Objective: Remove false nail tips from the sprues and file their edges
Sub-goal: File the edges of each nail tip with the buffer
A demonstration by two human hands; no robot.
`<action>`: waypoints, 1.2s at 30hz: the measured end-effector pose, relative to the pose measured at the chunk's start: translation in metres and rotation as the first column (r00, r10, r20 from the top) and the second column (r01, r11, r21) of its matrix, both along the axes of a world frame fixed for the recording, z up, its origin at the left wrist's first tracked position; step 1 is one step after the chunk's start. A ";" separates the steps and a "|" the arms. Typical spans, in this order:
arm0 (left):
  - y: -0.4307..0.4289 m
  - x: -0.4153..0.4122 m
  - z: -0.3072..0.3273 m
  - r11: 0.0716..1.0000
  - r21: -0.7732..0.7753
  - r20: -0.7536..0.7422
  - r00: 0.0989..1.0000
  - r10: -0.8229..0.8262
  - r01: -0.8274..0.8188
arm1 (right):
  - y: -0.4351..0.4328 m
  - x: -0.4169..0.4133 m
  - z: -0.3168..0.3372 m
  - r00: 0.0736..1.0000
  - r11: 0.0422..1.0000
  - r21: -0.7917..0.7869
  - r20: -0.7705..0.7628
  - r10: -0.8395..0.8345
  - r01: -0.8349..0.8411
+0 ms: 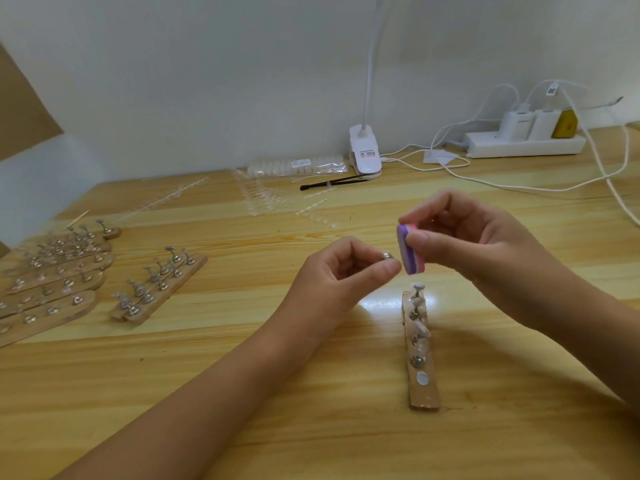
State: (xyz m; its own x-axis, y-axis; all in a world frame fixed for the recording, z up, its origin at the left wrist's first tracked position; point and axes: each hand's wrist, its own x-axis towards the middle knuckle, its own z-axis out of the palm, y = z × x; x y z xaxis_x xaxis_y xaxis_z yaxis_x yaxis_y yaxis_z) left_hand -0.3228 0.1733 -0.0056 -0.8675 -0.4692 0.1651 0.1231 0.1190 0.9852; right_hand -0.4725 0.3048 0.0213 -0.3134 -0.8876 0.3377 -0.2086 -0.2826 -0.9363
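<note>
My left hand (341, 271) pinches a small metal nail stand (387, 256) between thumb and fingers; any nail tip on it is too small to make out. My right hand (464, 240) grips a purple-and-pink buffer block (410, 249) and holds it against the stand's tip. Just below the hands lies a wooden strip (423, 393) with several metal stands bearing clear nail tips. Clear sprues with nail tips (263, 200) lie at the back of the table.
Several more wooden strips with stands (159, 289) lie at the left. A bag of nail tips (298, 166), a black tool (332, 183), a clip lamp (365, 155), and a power strip (523, 143) with white cables line the back wall.
</note>
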 end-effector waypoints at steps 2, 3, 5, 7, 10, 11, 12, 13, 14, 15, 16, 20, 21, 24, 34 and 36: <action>0.004 0.000 0.000 1.000 0.005 0.003 1.000 -0.019 0.019 | 0.000 -0.002 0.002 0.999 0.999 -0.027 0.017 -0.033 0.033; 0.004 -0.001 0.000 1.000 0.012 0.006 1.000 -0.018 0.018 | 0.001 -0.002 0.002 0.999 0.999 -0.025 0.009 -0.036 0.036; 0.003 -0.001 0.000 0.999 0.038 0.008 1.000 -0.001 0.001 | 0.001 -0.002 0.002 1.000 1.000 0.003 -0.019 -0.010 0.010; 0.000 -0.001 0.000 0.996 0.083 0.003 1.000 0.022 -0.023 | 0.002 0.002 0.000 0.999 0.999 0.039 -0.039 0.037 -0.035; -0.003 0.000 0.001 0.995 0.096 -0.005 0.999 0.033 -0.032 | 0.000 0.008 -0.002 0.998 0.998 0.044 -0.030 0.047 -0.046; -0.003 0.000 0.001 0.996 0.085 -0.007 1.000 0.028 -0.027 | -0.001 0.009 -0.002 0.999 0.999 0.036 -0.020 0.032 -0.031; -0.003 0.000 0.001 0.997 0.071 -0.009 1.000 0.021 -0.020 | -0.001 0.010 -0.002 1.000 1.000 0.024 -0.009 0.015 -0.015; -0.002 0.000 0.001 0.998 0.060 -0.012 1.000 0.014 -0.013 | -0.001 0.010 -0.001 1.000 1.000 0.009 0.004 -0.003 0.003; -0.002 0.000 0.000 0.999 0.052 -0.014 1.000 0.008 -0.007 | -0.001 0.010 -0.001 1.000 1.000 -0.004 0.016 -0.018 0.018; -0.001 -0.001 0.000 0.999 0.050 -0.014 1.000 0.002 -0.002 | -0.001 0.009 0.000 0.999 1.000 -0.012 0.026 -0.028 0.029; 0.000 -0.001 -0.001 0.999 0.052 -0.014 1.000 0.000 0.001 | -0.001 0.009 0.000 0.999 0.999 -0.015 0.036 -0.029 0.030; 0.000 -0.001 0.000 0.996 0.084 -0.012 1.000 0.014 -0.012 | -0.001 0.009 0.000 0.999 0.998 0.040 0.032 0.043 -0.044; 0.000 0.000 0.000 0.996 0.085 -0.013 1.000 0.014 -0.013 | -0.001 0.010 0.000 0.998 0.997 0.053 0.025 0.054 -0.056; -0.001 0.000 0.001 0.999 0.045 -0.012 1.000 0.014 -0.013 | -0.002 0.010 -0.002 0.999 1.000 0.022 0.042 0.009 -0.009; -0.001 0.000 0.000 0.996 0.089 -0.025 1.000 -0.008 0.011 | -0.001 0.009 0.000 0.998 0.998 0.042 0.048 0.043 -0.045; -0.001 -0.001 0.000 0.995 0.100 -0.036 0.999 -0.017 0.021 | -0.002 0.008 0.001 0.994 1.000 -0.001 0.105 -0.018 0.018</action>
